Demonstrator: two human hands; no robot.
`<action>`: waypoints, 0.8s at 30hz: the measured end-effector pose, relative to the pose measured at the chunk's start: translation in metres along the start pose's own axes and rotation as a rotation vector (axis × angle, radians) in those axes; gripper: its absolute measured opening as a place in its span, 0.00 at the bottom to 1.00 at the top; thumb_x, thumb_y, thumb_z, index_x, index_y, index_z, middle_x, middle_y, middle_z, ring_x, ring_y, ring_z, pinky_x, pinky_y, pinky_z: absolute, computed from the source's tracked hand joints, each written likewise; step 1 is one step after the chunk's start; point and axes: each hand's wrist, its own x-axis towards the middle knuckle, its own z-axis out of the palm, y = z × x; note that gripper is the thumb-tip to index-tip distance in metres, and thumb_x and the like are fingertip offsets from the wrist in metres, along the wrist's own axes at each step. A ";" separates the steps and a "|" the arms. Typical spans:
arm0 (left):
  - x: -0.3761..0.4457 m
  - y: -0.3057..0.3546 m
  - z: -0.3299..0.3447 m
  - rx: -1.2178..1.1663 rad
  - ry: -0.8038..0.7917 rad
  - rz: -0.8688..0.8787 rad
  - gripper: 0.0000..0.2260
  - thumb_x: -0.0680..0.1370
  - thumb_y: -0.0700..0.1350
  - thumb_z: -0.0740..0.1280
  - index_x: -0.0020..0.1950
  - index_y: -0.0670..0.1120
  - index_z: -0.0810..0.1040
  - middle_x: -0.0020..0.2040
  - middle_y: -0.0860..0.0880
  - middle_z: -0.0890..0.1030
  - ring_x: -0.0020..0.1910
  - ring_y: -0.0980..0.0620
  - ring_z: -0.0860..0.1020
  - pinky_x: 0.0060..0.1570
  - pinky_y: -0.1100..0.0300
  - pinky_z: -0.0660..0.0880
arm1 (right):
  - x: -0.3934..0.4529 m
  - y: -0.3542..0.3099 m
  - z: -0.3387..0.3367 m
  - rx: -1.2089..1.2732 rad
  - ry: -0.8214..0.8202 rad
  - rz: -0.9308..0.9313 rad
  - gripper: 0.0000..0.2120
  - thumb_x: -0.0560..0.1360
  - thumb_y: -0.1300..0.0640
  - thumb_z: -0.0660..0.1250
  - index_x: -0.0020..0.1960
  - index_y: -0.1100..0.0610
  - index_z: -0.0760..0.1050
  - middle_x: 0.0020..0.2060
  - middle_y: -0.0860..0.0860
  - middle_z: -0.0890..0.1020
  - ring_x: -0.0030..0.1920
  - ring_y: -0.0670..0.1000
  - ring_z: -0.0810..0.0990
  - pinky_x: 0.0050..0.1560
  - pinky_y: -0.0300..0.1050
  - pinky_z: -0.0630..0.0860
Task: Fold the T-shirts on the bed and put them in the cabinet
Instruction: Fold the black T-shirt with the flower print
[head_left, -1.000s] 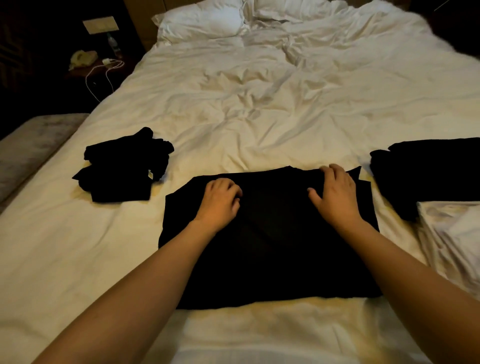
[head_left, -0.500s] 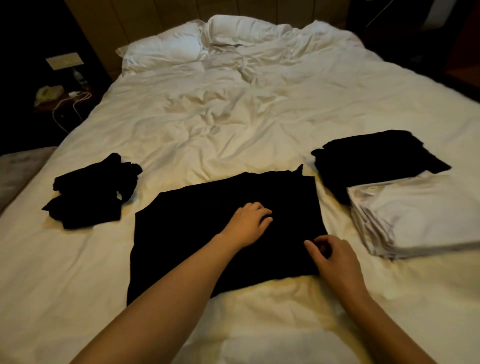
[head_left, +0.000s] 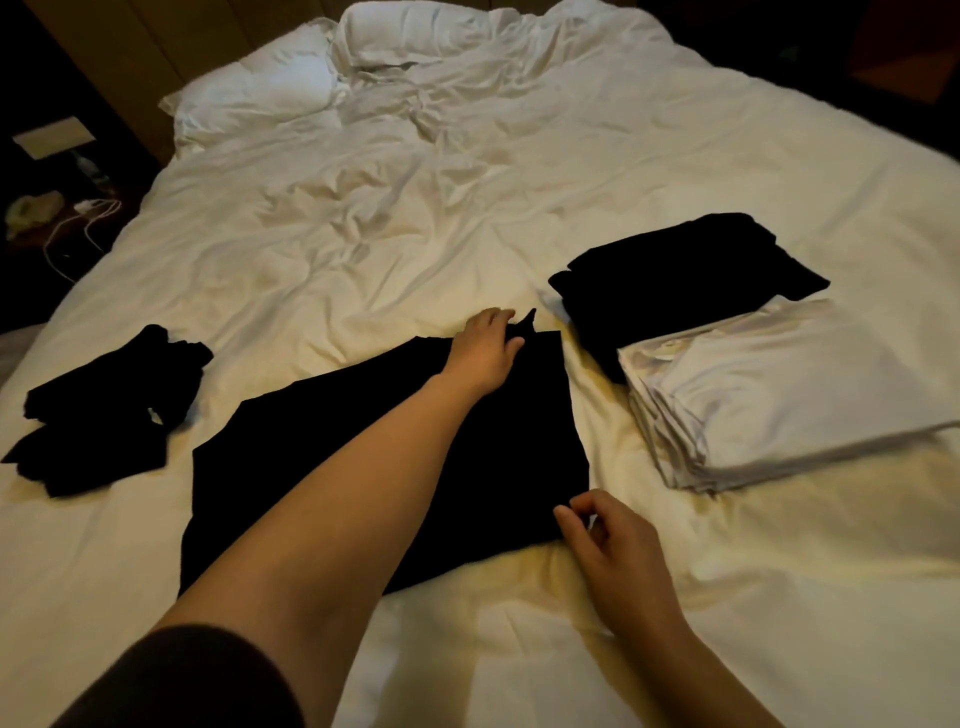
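A flat black cotton T-shirt lies on the rumpled white bed. The left hand pinches its far right corner between curled fingers. The right hand pinches the near right corner.

pillows: two, white, laid at the bed's head
white cable: coiled on the dark nightstand, left
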 end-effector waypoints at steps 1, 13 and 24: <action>0.009 0.002 -0.001 0.025 -0.025 -0.003 0.22 0.83 0.52 0.61 0.75 0.46 0.66 0.72 0.43 0.71 0.70 0.41 0.68 0.65 0.47 0.69 | -0.001 -0.001 -0.002 0.022 -0.018 0.007 0.07 0.77 0.57 0.71 0.40 0.50 0.77 0.30 0.43 0.77 0.31 0.44 0.75 0.32 0.32 0.67; 0.047 0.025 0.001 -0.364 0.146 -0.033 0.09 0.79 0.49 0.66 0.47 0.44 0.80 0.45 0.48 0.81 0.46 0.50 0.78 0.46 0.57 0.72 | 0.001 0.000 -0.004 0.081 0.051 0.104 0.10 0.76 0.50 0.70 0.37 0.49 0.75 0.29 0.46 0.78 0.31 0.48 0.77 0.35 0.46 0.75; 0.063 0.032 0.019 -0.172 0.008 -0.013 0.11 0.79 0.52 0.66 0.53 0.45 0.73 0.51 0.46 0.80 0.50 0.45 0.78 0.43 0.56 0.68 | 0.001 0.011 -0.005 0.082 0.046 0.306 0.10 0.75 0.47 0.70 0.37 0.49 0.76 0.32 0.46 0.81 0.34 0.44 0.79 0.39 0.49 0.77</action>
